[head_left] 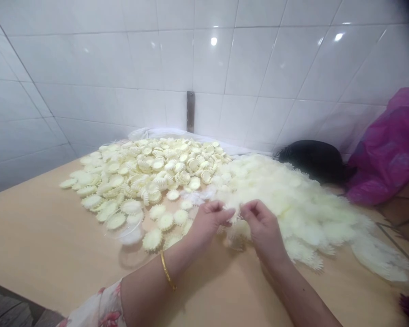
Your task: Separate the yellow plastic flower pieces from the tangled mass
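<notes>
My left hand (pixel 209 222), below a floral sleeve and a gold bangle, is closed in a pinch. Facing it, my right hand (pixel 264 227) pinches too, with thumb and fingertips together. Between them is a small pale frilly piece (pixel 236 215), partly covered by the fingers and blurred. Just behind and to the right spreads a heap of thin, translucent pale-yellow fringed pieces (pixel 279 190). To the left lies a large pile of round cream discs with notched edges (pixel 150 168). A few loose discs (pixel 165 221) lie close to my left forearm.
A small clear plastic cup (pixel 131 234) stands on the wooden table (pixel 54 231), left of my forearm. White cloth or plastic (pixel 157 132) runs along the tiled wall (pixel 139 59). At the back right sit a black rounded object (pixel 311 159) and a bright pink bag (pixel 386 150).
</notes>
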A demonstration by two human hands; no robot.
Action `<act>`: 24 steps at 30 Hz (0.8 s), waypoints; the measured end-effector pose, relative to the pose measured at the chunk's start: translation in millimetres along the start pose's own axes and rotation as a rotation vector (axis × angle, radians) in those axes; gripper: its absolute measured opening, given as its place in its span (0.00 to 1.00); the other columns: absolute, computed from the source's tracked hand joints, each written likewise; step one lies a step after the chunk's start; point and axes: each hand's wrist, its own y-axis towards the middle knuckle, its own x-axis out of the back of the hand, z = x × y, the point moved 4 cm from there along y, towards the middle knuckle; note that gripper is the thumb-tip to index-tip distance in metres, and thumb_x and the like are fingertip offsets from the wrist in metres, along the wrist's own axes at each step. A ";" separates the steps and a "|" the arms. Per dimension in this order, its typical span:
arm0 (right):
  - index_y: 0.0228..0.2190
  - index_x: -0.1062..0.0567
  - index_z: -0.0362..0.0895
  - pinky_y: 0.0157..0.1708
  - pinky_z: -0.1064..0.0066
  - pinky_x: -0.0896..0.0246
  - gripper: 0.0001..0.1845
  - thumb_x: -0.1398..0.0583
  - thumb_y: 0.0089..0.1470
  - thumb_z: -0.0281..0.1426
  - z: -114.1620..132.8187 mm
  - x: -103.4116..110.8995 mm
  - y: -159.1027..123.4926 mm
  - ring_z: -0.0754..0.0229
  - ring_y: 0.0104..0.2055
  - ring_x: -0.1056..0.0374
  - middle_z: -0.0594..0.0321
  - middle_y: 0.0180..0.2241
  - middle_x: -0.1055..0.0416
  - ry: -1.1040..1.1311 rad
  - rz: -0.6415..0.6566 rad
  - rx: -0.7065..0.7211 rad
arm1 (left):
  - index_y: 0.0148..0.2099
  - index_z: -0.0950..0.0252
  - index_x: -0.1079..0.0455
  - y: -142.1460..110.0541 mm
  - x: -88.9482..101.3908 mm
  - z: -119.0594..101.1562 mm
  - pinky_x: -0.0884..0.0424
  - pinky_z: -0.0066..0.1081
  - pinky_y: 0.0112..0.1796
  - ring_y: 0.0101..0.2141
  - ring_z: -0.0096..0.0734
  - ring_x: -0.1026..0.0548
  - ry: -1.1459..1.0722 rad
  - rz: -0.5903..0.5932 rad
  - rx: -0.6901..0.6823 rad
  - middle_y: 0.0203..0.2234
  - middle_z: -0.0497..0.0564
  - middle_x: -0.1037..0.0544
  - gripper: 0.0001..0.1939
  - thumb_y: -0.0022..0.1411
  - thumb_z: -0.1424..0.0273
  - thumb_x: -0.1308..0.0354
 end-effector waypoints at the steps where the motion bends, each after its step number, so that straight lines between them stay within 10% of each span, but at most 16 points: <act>1: 0.21 0.36 0.43 0.27 0.73 0.46 0.12 0.43 0.49 0.37 -0.6 1.6 0.8 0.66 0.25 0.42 0.70 0.20 0.38 -0.002 -0.013 0.003 | 0.20 0.68 0.36 0.3 -0.5 0.4 0.35 0.26 0.29 0.22 0.22 0.33 -0.013 0.008 0.011 0.17 0.45 0.33 0.11 0.43 0.70 0.36; 10: 0.21 0.34 0.43 0.30 0.70 0.40 0.13 0.38 0.44 0.39 -7.8 -0.4 5.6 0.66 0.24 0.38 0.70 0.20 0.36 0.284 0.015 -0.101 | 0.24 0.68 0.33 1.7 -3.2 4.8 0.33 0.27 0.29 0.26 0.24 0.29 -0.293 0.059 0.131 0.25 0.48 0.27 0.06 0.43 0.75 0.37; 24: 0.23 0.28 0.42 0.27 0.73 0.41 0.17 0.38 0.42 0.44 -18.4 -11.5 0.4 0.67 0.22 0.39 0.67 0.19 0.34 0.560 0.189 -0.447 | 0.29 0.69 0.29 2.7 -0.1 -0.7 0.33 0.28 0.31 0.26 0.24 0.29 -0.158 -0.003 0.029 0.25 0.50 0.26 0.06 0.44 0.74 0.38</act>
